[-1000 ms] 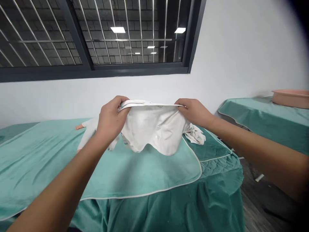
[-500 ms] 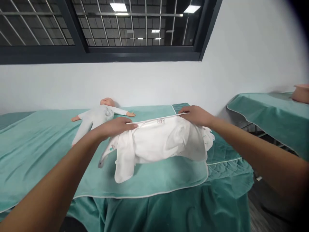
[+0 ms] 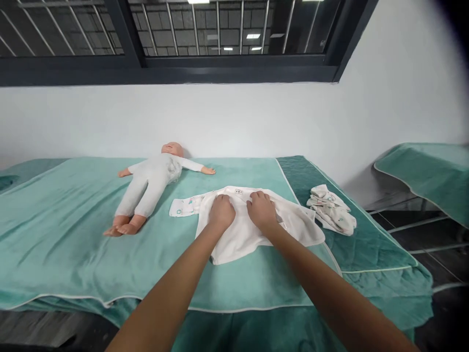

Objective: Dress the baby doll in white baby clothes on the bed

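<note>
A white baby shirt (image 3: 242,237) lies spread on the green bed cover, its small printed label near the top edge. One sleeve, with a patterned part, stretches out to the left. My left hand (image 3: 222,211) rests on the upper left of the shirt with its fingers curled into the cloth. Just to its right, my right hand (image 3: 262,209) is likewise closed on the fabric, knuckles up. A baby doll (image 3: 154,178) in a white body suit lies on its back to the left, arms spread.
A crumpled patterned cloth (image 3: 331,210) lies on the darker green quilt (image 3: 366,244) at the right. Behind the bed are a white wall (image 3: 234,122) and a barred window. Another green-covered surface (image 3: 428,171) stands at the far right, beyond a gap.
The shirt was held up by its edge between my spread hands; now it lies on the bed. My hands have come closer together over it. The patterned cloth has come into full view.
</note>
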`<state>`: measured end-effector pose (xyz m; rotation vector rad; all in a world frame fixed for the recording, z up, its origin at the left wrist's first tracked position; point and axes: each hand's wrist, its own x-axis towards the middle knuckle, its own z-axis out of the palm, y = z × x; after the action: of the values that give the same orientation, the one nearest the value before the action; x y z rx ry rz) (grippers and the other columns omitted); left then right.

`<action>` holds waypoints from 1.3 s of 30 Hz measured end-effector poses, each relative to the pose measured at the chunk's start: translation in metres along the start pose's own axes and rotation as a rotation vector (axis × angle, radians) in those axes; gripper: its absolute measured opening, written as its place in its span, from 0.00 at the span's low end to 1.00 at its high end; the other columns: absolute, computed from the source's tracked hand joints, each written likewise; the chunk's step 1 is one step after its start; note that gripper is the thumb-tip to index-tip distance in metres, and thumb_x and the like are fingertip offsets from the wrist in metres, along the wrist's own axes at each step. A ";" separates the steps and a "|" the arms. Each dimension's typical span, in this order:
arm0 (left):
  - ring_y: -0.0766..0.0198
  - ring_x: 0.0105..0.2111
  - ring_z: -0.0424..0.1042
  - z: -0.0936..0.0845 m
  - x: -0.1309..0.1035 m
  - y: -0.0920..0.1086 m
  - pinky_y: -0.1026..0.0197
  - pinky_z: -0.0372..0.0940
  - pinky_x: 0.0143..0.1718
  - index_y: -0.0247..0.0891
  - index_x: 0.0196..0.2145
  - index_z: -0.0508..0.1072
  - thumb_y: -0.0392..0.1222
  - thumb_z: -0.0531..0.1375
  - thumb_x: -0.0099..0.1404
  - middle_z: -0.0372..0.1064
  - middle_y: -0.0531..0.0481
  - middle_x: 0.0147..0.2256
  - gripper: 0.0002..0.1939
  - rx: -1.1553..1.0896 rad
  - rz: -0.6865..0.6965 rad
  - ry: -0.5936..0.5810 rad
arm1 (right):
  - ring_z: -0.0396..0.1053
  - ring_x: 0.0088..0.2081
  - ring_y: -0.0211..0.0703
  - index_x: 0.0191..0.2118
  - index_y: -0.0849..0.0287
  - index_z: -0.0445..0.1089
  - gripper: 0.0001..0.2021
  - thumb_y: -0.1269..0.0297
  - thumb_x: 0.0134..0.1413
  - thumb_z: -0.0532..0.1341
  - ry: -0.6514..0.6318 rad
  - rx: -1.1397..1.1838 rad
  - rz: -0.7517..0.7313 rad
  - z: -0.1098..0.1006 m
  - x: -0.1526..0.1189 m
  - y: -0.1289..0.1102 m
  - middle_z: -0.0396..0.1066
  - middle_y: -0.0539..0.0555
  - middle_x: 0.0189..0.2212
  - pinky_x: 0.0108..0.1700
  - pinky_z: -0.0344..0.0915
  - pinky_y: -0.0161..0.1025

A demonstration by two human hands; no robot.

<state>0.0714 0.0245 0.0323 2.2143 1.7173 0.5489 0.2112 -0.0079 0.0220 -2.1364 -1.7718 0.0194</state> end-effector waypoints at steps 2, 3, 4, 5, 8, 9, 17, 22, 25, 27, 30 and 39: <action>0.47 0.61 0.60 0.002 0.012 0.001 0.49 0.56 0.61 0.30 0.53 0.69 0.33 0.52 0.65 0.65 0.33 0.57 0.19 0.000 -0.084 0.031 | 0.61 0.56 0.59 0.53 0.63 0.67 0.17 0.62 0.64 0.50 0.019 0.009 0.080 0.002 0.008 0.006 0.66 0.65 0.55 0.56 0.57 0.53; 0.45 0.61 0.59 0.002 0.017 0.002 0.46 0.55 0.61 0.30 0.54 0.69 0.34 0.52 0.65 0.64 0.32 0.58 0.20 -0.003 -0.124 0.049 | 0.61 0.57 0.59 0.54 0.64 0.66 0.18 0.62 0.64 0.51 0.026 0.012 0.107 0.002 0.012 0.008 0.65 0.66 0.56 0.58 0.56 0.53; 0.43 0.62 0.59 0.002 0.022 0.005 0.43 0.55 0.61 0.31 0.54 0.68 0.35 0.53 0.65 0.63 0.32 0.59 0.20 -0.009 -0.160 0.067 | 0.60 0.57 0.59 0.54 0.65 0.66 0.18 0.63 0.63 0.51 0.031 0.014 0.124 0.003 0.015 0.009 0.64 0.67 0.56 0.59 0.54 0.53; 0.43 0.62 0.58 0.002 0.026 0.008 0.42 0.55 0.61 0.32 0.55 0.67 0.35 0.53 0.65 0.63 0.32 0.59 0.21 -0.019 -0.191 0.088 | 0.60 0.58 0.59 0.55 0.66 0.65 0.19 0.65 0.62 0.51 0.040 0.016 0.131 0.004 0.018 0.009 0.63 0.68 0.57 0.60 0.53 0.52; 0.46 0.63 0.58 0.003 0.038 0.020 0.44 0.56 0.61 0.34 0.57 0.65 0.35 0.52 0.65 0.62 0.35 0.60 0.23 -0.062 -0.262 0.165 | 0.55 0.62 0.59 0.59 0.71 0.61 0.24 0.73 0.57 0.51 0.091 0.084 0.160 0.007 0.026 0.004 0.59 0.69 0.60 0.63 0.50 0.49; 0.47 0.63 0.58 0.004 0.042 0.025 0.46 0.57 0.61 0.34 0.58 0.64 0.35 0.51 0.65 0.62 0.36 0.61 0.23 -0.077 -0.285 0.195 | 0.54 0.63 0.59 0.61 0.72 0.59 0.26 0.75 0.54 0.51 0.112 0.137 0.181 0.009 0.030 0.002 0.58 0.69 0.60 0.64 0.49 0.48; 0.52 0.66 0.52 0.020 0.065 0.038 0.51 0.51 0.65 0.28 0.65 0.53 0.35 0.45 0.69 0.56 0.35 0.64 0.28 -0.114 -0.316 0.432 | 0.51 0.64 0.60 0.66 0.67 0.52 0.31 0.74 0.56 0.49 0.267 0.250 0.178 0.019 0.055 0.002 0.57 0.67 0.61 0.64 0.50 0.52; 0.47 0.67 0.49 0.026 0.063 0.012 0.47 0.48 0.66 0.26 0.68 0.49 0.44 0.43 0.72 0.50 0.33 0.67 0.31 0.024 -0.087 0.331 | 0.48 0.66 0.64 0.70 0.67 0.41 0.35 0.60 0.62 0.51 0.237 0.085 0.112 0.026 0.057 0.019 0.48 0.70 0.66 0.62 0.52 0.55; 0.44 0.66 0.51 0.024 0.071 0.002 0.44 0.49 0.66 0.27 0.68 0.48 0.48 0.42 0.72 0.49 0.33 0.67 0.32 0.089 -0.095 0.228 | 0.47 0.66 0.66 0.70 0.68 0.40 0.36 0.53 0.65 0.48 0.190 0.038 0.088 0.029 0.065 0.022 0.46 0.71 0.67 0.61 0.53 0.57; 0.44 0.66 0.51 0.024 0.078 0.000 0.44 0.49 0.65 0.27 0.68 0.48 0.49 0.42 0.72 0.48 0.32 0.68 0.33 0.119 -0.113 0.191 | 0.47 0.66 0.65 0.70 0.69 0.40 0.36 0.51 0.65 0.47 0.151 0.028 0.079 0.030 0.073 0.023 0.46 0.71 0.68 0.62 0.53 0.56; 0.43 0.67 0.50 0.027 0.088 -0.002 0.45 0.49 0.66 0.24 0.68 0.48 0.50 0.43 0.72 0.47 0.31 0.68 0.34 0.159 -0.132 0.169 | 0.47 0.67 0.64 0.70 0.71 0.39 0.38 0.50 0.65 0.48 0.132 0.021 0.073 0.033 0.084 0.024 0.46 0.72 0.68 0.63 0.50 0.55; 0.47 0.66 0.51 0.031 0.082 -0.001 0.47 0.51 0.65 0.30 0.68 0.50 0.50 0.40 0.73 0.52 0.35 0.66 0.32 0.179 -0.016 0.376 | 0.50 0.65 0.63 0.65 0.74 0.49 0.33 0.51 0.64 0.49 0.324 0.099 0.041 0.043 0.088 0.030 0.52 0.73 0.64 0.64 0.51 0.53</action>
<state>0.1029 0.1046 0.0140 2.3300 2.0357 0.8871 0.2477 0.0827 -0.0071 -1.9760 -1.5094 -0.2122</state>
